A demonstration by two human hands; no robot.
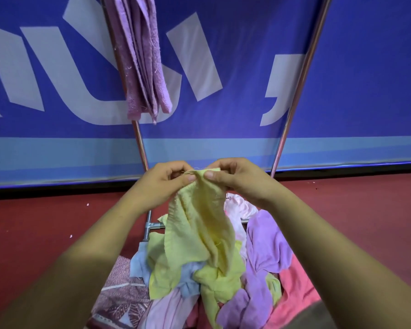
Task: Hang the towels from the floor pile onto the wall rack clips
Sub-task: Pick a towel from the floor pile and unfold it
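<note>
Progress early: one purple towel (142, 55) hangs on rack (298, 91) at 11 o'clock (clips unseen). Left hand (161, 184), right hand (237, 179) pinch yellow towel (199, 222) top edge; floor pile (266, 257) at 6 o'clock not yet hung.

The light is soft and even, a little dim, with no hard shadows on the red floor (33, 222). The metal pole (301, 74) carries a thin bright glint. The wide lens bends the banner (354, 103) lines near the edges. The yellow towel (199, 222) is sharp; the forearms (64, 276) at the bottom corners look dark and slightly blurred.
</note>
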